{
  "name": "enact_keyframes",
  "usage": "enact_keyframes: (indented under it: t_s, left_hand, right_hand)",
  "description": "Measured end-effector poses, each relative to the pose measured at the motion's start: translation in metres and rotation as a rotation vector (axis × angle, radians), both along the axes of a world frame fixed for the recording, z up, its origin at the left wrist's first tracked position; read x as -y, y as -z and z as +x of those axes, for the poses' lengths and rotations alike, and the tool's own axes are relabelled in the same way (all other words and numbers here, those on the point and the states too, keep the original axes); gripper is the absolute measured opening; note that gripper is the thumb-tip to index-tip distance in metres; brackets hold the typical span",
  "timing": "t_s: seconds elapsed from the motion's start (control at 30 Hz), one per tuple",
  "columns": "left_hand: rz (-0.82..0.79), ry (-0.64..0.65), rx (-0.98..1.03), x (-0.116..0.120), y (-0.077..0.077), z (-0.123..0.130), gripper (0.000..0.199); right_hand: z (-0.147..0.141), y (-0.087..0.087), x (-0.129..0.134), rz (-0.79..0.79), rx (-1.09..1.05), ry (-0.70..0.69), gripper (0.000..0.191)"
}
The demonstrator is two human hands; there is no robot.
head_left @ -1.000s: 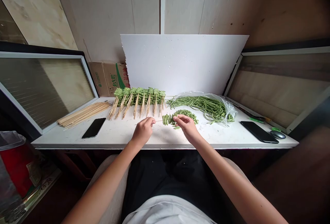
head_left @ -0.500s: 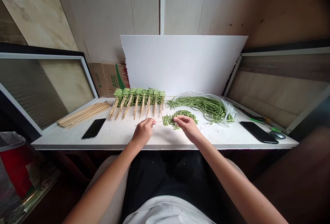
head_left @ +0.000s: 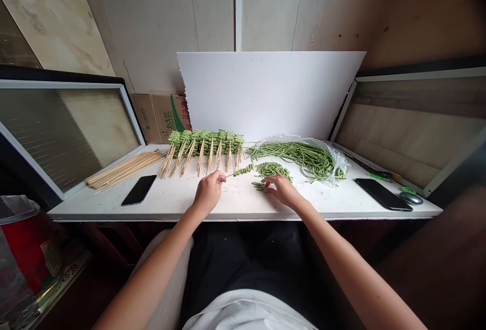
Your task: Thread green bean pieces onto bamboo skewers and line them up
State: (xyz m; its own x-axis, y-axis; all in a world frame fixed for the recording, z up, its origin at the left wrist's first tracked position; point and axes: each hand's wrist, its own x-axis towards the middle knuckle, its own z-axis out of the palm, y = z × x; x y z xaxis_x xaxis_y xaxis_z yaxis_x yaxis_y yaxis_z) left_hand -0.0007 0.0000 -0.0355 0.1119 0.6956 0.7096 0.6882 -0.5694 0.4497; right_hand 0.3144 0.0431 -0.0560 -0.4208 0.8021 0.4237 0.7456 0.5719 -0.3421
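Note:
My left hand point(head_left: 209, 188) is closed round the bare end of a bamboo skewer, which points right. Cut green bean pieces point(head_left: 243, 170) are threaded in a row on the skewer's far part, held just above the table. My right hand point(head_left: 280, 189) is low over the tabletop, palm down, its thumb and fingers bent and apart at a few loose bean pieces point(head_left: 258, 186). Whether its fingertips grip one of them is hard to see. Just behind that hand lies a heap of cut bean pieces point(head_left: 272, 169).
Filled bean skewers point(head_left: 207, 140) are stacked at the back, sticks forward. Bare skewers point(head_left: 125, 168) and a phone point(head_left: 138, 190) lie left. Long beans point(head_left: 299, 155) spill from a clear bag point(head_left: 337, 163). Right are another phone point(head_left: 382, 194) and a mouse-shaped object point(head_left: 410, 198).
My right hand has left the threaded bean pieces and moved down to the loose ones on the table. The skewer in my left hand has tilted, its threaded end now higher.

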Motion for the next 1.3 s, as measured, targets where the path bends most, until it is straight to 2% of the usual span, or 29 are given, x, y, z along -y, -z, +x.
enact_keyframes:
  t_s: [0.2, 0.33, 0.53, 0.67, 0.8, 1.03, 1.3]
  left_hand:
    - [-0.033, 0.028, 0.005, 0.001, 0.0, 0.003, 0.031]
    - [-0.039, 0.021, 0.001, 0.001, 0.0, 0.002, 0.028]
    - [-0.003, -0.004, -0.008, 0.0, -0.002, -0.002, 0.025]
    - [0.036, -0.028, -0.002, 0.001, -0.007, -0.005, 0.026]
    - [0.061, -0.043, 0.016, 0.003, -0.011, -0.004, 0.027]
    - [0.079, -0.048, 0.011, 0.007, -0.013, 0.0, 0.027]
    - [0.096, -0.065, -0.031, 0.01, -0.013, 0.001, 0.029]
  right_hand:
    - [-0.007, 0.004, 0.002, 0.096, 0.11, -0.026, 0.024]
    - [-0.01, 0.0, 0.004, 0.111, 0.071, -0.045, 0.026]
    - [-0.011, -0.023, 0.008, 0.015, -0.34, -0.082, 0.03]
    - [-0.011, -0.038, 0.014, -0.226, -0.756, -0.1, 0.043]
    - [-0.013, -0.048, 0.019, -0.448, -1.089, -0.15, 0.043]
    - [-0.021, -0.056, 0.027, -0.539, -1.28, -0.153, 0.038]
    - [-0.031, -0.06, 0.033, -0.612, -1.302, -0.256, 0.037]
